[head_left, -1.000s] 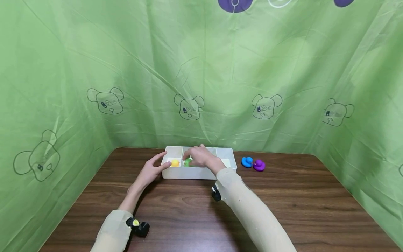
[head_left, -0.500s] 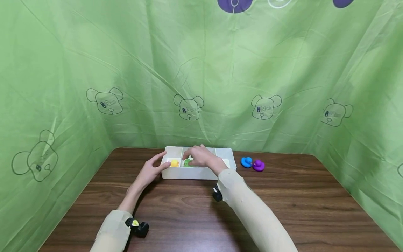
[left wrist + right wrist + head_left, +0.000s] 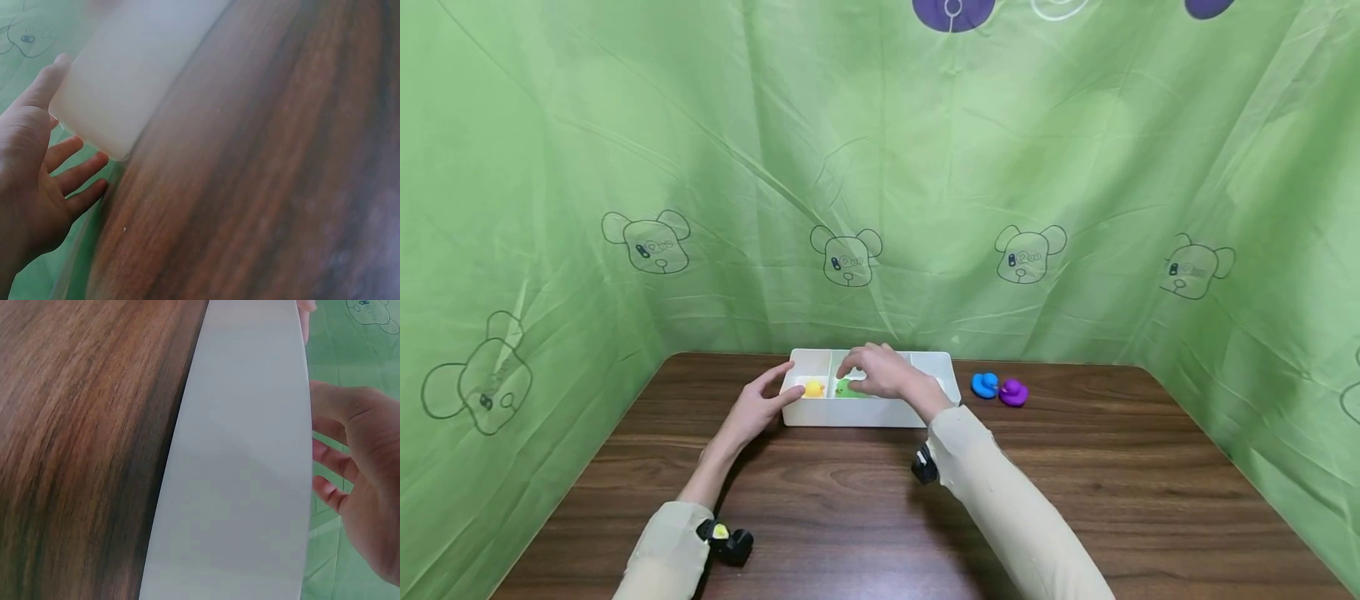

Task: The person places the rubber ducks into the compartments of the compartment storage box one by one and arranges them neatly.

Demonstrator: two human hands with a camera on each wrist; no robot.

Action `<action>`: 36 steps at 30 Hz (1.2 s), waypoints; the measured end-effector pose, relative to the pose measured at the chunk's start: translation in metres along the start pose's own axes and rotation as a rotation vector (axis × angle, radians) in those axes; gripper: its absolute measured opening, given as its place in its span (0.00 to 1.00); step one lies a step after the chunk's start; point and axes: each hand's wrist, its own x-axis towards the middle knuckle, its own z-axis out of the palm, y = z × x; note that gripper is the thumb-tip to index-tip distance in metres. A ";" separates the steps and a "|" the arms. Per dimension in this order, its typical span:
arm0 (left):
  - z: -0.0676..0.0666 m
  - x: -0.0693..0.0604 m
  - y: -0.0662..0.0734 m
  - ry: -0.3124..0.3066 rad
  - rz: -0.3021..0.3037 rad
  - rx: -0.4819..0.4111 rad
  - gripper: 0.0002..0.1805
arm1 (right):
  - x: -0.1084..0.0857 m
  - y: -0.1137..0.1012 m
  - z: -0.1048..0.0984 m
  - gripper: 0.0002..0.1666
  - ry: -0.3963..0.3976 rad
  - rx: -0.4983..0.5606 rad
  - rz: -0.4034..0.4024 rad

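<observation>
A white divided box stands at the table's far side. My left hand touches its left end, thumb and index finger spread at the corners; in the left wrist view the other fingers lie relaxed beside the end wall. A yellow toy duck sits in the left compartment. Over the middle compartment hovers my right hand, thumb and index finger apart above a green toy duck, which is partly hidden. In the right wrist view the box's front wall hides those fingertips.
A blue toy duck and a purple toy duck sit side by side on the table, right of the box. Green cloth hangs behind and around the wooden table.
My right hand has drawn back slightly up and to the right from the green duck, which stays in the middle compartment. The left hand keeps its place on the box.
</observation>
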 end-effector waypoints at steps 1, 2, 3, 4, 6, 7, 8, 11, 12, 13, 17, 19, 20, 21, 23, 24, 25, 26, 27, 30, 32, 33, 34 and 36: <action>0.000 0.000 0.000 0.001 0.002 0.005 0.38 | -0.002 0.000 -0.001 0.15 0.005 0.004 -0.001; 0.000 0.000 0.000 0.002 0.001 0.007 0.38 | -0.003 0.000 -0.001 0.15 0.011 0.007 -0.003; 0.000 0.000 0.000 0.003 0.002 0.009 0.38 | -0.005 0.000 -0.002 0.15 0.018 0.006 -0.004; 0.000 0.000 0.000 0.003 0.002 0.007 0.38 | -0.006 0.001 -0.002 0.14 0.026 0.003 -0.006; 0.000 0.000 0.000 0.002 0.003 0.001 0.38 | -0.008 0.003 -0.001 0.14 0.041 -0.005 -0.011; 0.000 0.000 0.000 0.000 0.002 -0.002 0.38 | -0.010 0.004 -0.001 0.14 0.048 -0.004 -0.012; 0.000 0.000 0.000 -0.001 0.002 -0.005 0.38 | -0.011 0.005 -0.001 0.14 0.057 -0.008 -0.016; 0.001 0.001 0.000 -0.006 0.001 -0.011 0.38 | -0.016 0.008 -0.002 0.13 0.082 -0.003 -0.028; 0.001 0.001 0.000 -0.006 0.003 -0.009 0.38 | -0.018 0.008 -0.003 0.13 0.090 0.003 -0.032; 0.001 0.001 0.000 -0.006 0.005 -0.007 0.38 | -0.020 0.009 -0.003 0.13 0.098 0.007 -0.034; 0.001 0.002 0.001 -0.006 0.009 -0.003 0.38 | -0.026 0.012 -0.004 0.13 0.124 0.015 -0.036; 0.001 0.002 -0.001 -0.006 0.009 -0.011 0.38 | -0.029 0.013 -0.004 0.13 0.133 0.015 -0.031; 0.002 0.003 -0.003 -0.005 0.012 -0.016 0.38 | -0.030 0.013 -0.004 0.13 0.138 0.019 -0.029; 0.002 0.005 -0.005 -0.003 0.013 -0.022 0.38 | -0.032 0.014 -0.004 0.13 0.143 0.022 -0.026; 0.002 0.008 -0.013 0.003 0.018 -0.031 0.38 | -0.034 0.015 -0.004 0.12 0.154 0.029 -0.019; 0.003 0.010 -0.017 0.008 0.020 -0.032 0.38 | -0.036 0.015 -0.004 0.12 0.158 0.032 -0.015; 0.003 0.012 -0.022 0.016 0.022 -0.031 0.38 | -0.037 0.016 -0.004 0.13 0.159 0.040 -0.013; 0.003 0.014 -0.026 0.026 0.021 -0.030 0.38 | -0.039 0.016 -0.003 0.13 0.162 0.039 -0.014; 0.003 0.015 -0.030 0.036 0.021 -0.024 0.38 | -0.040 0.016 -0.003 0.13 0.163 0.043 -0.014; 0.004 0.016 -0.036 0.053 0.033 0.006 0.37 | -0.045 0.016 -0.003 0.13 0.165 0.048 -0.010; 0.004 0.017 -0.037 0.054 0.041 0.019 0.37 | -0.049 0.015 -0.004 0.14 0.169 0.053 -0.004; 0.004 0.016 -0.036 0.051 0.042 0.022 0.38 | -0.051 0.015 -0.004 0.14 0.175 0.057 0.000; 0.005 0.016 -0.036 0.048 0.040 0.023 0.38 | -0.053 0.015 -0.005 0.14 0.179 0.056 0.004; 0.005 0.016 -0.032 0.045 0.028 0.012 0.38 | -0.056 0.015 -0.006 0.13 0.197 0.061 0.006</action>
